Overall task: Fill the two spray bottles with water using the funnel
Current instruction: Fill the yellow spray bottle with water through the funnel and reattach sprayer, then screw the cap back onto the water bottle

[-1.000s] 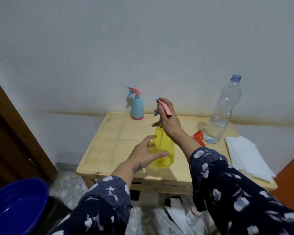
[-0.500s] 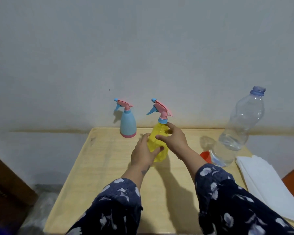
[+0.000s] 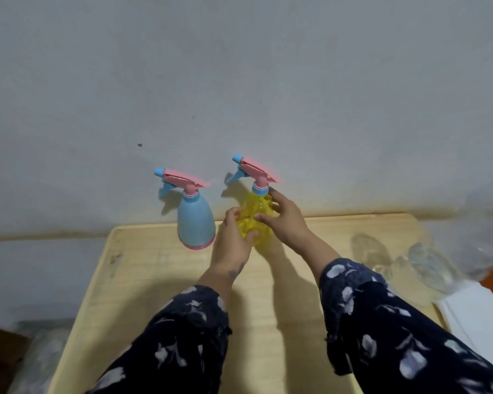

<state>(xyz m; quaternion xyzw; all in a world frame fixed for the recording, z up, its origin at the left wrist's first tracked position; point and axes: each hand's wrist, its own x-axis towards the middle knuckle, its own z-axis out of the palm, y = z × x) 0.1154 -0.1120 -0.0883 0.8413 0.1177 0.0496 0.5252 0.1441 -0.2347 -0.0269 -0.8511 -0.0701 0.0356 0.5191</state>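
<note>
Pale grey wall (image 3: 239, 81) stood behind the wooden worktop (image 3: 143, 280). At its far edge the blue spray bottle (image 3: 195, 223) stood upright, just beside the yellow spray bottle (image 3: 258, 211), also upright. The left hand (image 3: 234, 243) and the right hand (image 3: 285, 223) each had a closed grip around the yellow body, one at each side, under its pink trigger head (image 3: 254, 170).

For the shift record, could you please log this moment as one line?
stage: setup | left hand + right hand: holding yellow spray bottle on table | blue spray bottle: beside, untouched | spray heads: on both
</note>
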